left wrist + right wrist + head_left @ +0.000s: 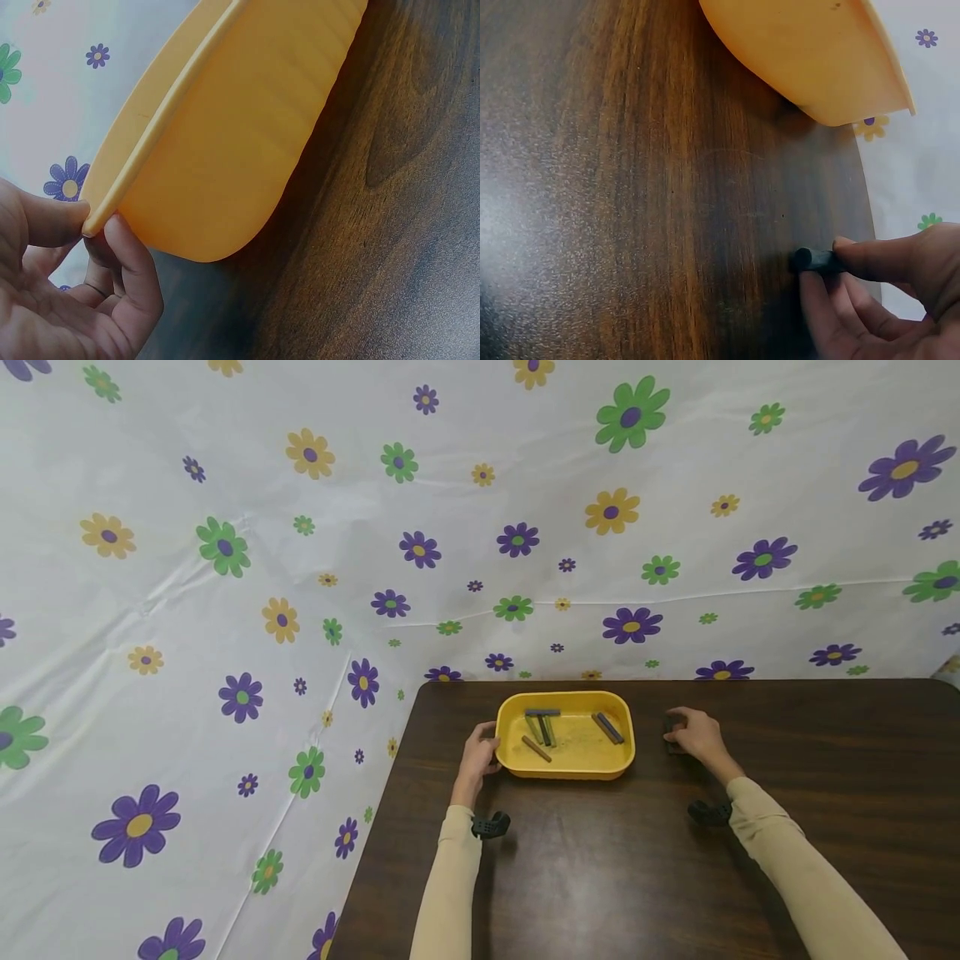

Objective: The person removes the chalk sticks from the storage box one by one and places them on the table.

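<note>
Pinching a dark stick (821,261), the right hand (697,735) sits apart from the yellow tray (577,750), whose left-end rim (161,116) the left hand (476,756) pinches.

There are eight sticks (536,748), two wristbands (491,825), one yellow tray (573,752) and one table (585,860).

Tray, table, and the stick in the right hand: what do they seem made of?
Tray: likely plastic, smooth with slight sheen; thin, moulded-looking wall. Table: wood or wood-look laminate, semi-gloss; grain and reflected light show. Stick: perhaps chalk or crayon, matte; dark, without clear shine.
</note>
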`<action>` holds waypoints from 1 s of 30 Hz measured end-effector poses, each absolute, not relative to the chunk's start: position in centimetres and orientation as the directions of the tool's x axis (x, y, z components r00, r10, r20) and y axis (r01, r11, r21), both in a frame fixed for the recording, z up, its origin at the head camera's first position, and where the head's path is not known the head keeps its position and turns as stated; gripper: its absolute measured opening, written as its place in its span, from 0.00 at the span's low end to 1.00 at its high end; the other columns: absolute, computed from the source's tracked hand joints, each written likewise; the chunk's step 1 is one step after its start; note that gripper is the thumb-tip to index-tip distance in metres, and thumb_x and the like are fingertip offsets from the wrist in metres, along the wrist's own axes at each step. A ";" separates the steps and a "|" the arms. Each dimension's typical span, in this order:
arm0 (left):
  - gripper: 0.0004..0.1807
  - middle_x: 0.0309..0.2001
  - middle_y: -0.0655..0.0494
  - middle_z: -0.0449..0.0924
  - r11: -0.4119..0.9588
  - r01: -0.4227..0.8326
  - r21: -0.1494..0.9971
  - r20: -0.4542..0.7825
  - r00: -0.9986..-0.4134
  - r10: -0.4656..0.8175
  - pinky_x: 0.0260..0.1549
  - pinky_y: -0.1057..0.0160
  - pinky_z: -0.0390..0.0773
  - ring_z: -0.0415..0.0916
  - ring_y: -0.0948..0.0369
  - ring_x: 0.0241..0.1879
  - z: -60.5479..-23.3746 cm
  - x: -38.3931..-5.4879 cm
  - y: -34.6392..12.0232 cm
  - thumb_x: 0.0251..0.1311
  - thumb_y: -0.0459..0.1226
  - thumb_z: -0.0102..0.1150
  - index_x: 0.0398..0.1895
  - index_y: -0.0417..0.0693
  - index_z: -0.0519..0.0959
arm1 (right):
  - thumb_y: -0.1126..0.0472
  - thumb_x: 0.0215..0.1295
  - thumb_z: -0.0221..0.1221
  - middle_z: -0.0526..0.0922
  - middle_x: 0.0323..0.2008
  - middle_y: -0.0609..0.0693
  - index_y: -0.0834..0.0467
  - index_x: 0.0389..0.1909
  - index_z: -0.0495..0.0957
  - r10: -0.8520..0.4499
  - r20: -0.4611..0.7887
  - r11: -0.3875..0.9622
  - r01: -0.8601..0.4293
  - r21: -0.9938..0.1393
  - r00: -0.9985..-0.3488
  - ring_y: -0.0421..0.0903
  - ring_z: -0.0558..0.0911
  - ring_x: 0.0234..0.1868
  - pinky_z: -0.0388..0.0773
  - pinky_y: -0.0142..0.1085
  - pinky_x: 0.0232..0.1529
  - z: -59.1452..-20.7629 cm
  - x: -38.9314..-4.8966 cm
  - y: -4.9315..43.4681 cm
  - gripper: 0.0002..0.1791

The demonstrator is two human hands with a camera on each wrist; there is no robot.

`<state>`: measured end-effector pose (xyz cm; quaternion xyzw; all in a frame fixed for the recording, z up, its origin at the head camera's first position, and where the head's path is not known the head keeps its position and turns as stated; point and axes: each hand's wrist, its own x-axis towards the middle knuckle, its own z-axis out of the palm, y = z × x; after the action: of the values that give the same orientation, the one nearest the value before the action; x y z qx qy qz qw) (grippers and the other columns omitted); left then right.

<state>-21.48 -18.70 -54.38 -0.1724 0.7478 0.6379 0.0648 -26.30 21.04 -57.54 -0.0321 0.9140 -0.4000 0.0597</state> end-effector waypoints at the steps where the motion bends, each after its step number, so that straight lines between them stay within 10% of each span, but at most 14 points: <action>1: 0.25 0.53 0.36 0.78 0.126 -0.340 0.932 -0.317 -0.932 -0.175 0.23 0.69 0.76 0.76 0.57 0.32 -54.4 -21.5 -18.7 0.74 0.34 0.50 0.73 0.46 0.71 | 0.71 0.67 0.63 0.86 0.34 0.67 0.77 0.63 0.71 -0.108 -0.086 0.683 -0.012 -0.730 -0.990 0.60 0.85 0.33 0.80 0.61 0.44 -57.5 -26.3 21.0 0.26; 30: 0.25 0.54 0.36 0.78 0.128 -0.349 0.928 -0.324 -0.928 -0.183 0.24 0.67 0.76 0.77 0.54 0.35 -54.5 -21.4 -18.8 0.73 0.34 0.51 0.72 0.47 0.71 | 0.65 0.71 0.61 0.83 0.43 0.73 0.77 0.57 0.75 0.074 0.042 0.626 0.013 -0.780 -0.996 0.70 0.80 0.45 0.75 0.62 0.48 -55.9 -25.6 21.1 0.21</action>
<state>-21.40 -18.76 -54.45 -0.1778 0.7481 0.6360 0.0652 -25.62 21.10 -55.91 0.0241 0.9010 -0.4318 -0.0348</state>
